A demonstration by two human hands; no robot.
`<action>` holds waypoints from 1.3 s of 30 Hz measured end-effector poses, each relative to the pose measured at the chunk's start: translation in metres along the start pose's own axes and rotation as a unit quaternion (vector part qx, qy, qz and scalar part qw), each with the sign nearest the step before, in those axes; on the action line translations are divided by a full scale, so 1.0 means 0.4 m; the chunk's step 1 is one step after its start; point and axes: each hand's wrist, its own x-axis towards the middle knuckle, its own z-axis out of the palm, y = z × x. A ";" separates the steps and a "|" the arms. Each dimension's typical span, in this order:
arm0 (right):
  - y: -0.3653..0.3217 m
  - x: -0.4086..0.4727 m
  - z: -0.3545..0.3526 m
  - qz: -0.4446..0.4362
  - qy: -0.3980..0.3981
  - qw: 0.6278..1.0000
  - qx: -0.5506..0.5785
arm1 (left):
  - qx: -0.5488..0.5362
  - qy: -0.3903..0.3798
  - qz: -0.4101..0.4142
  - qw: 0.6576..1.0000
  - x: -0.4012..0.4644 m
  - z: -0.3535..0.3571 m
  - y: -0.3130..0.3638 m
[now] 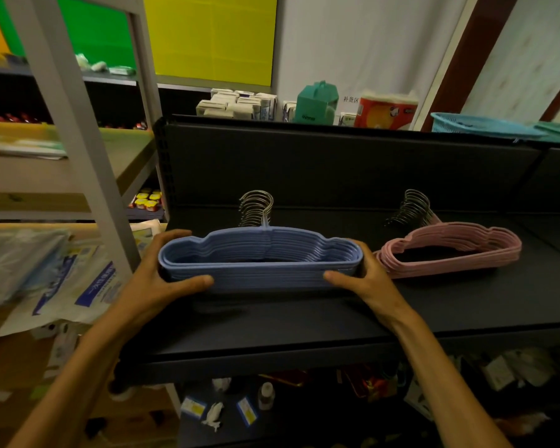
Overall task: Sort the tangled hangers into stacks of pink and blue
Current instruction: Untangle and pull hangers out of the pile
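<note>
A stack of blue hangers (pixel 262 257) lies on the dark shelf (pixel 272 331), its metal hooks pointing to the back. My left hand (pixel 162 279) grips the stack's left end, thumb along the front and fingers curled behind. My right hand (pixel 366 273) grips the right end the same way. To the right, a stack of pink hangers (pixel 456 250) rests flat on the shelf with its dark hooks fanned toward the back wall. It lies apart from both hands, though its left tip comes close to my right hand.
The shelf has a tall dark back panel (pixel 337 169). Above it stand boxes (pixel 236 105), a teal carton (pixel 316 103) and a blue basket (pixel 482 126). A grey rack post (pixel 78 134) rises at left beside packaged goods. More items sit on the shelf below.
</note>
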 end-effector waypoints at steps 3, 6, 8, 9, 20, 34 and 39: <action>-0.008 -0.002 0.006 0.019 0.019 1.000 0.016 | -0.017 0.023 0.003 1.000 -0.009 0.011 0.009; -0.010 -0.003 0.016 0.004 0.034 0.999 0.019 | -0.007 0.041 0.009 0.999 -0.010 0.022 0.016; -0.010 -0.006 0.022 -0.009 0.037 0.999 0.024 | -0.010 0.042 0.012 0.999 -0.009 0.023 0.019; -0.011 -0.008 0.023 -0.014 0.037 0.999 0.025 | -0.012 0.042 0.013 0.999 -0.009 0.022 0.020; -0.077 -0.049 -0.004 -0.046 0.085 0.995 0.017 | -0.037 0.055 0.065 0.996 -0.007 0.018 0.056; -0.110 -0.228 -0.322 -0.098 0.195 0.976 -0.024 | -0.101 -0.030 0.156 0.982 -0.015 0.295 0.274; -0.057 -0.345 -0.533 -0.078 0.248 0.965 -0.017 | -0.121 -0.057 0.161 0.978 -0.051 0.525 0.369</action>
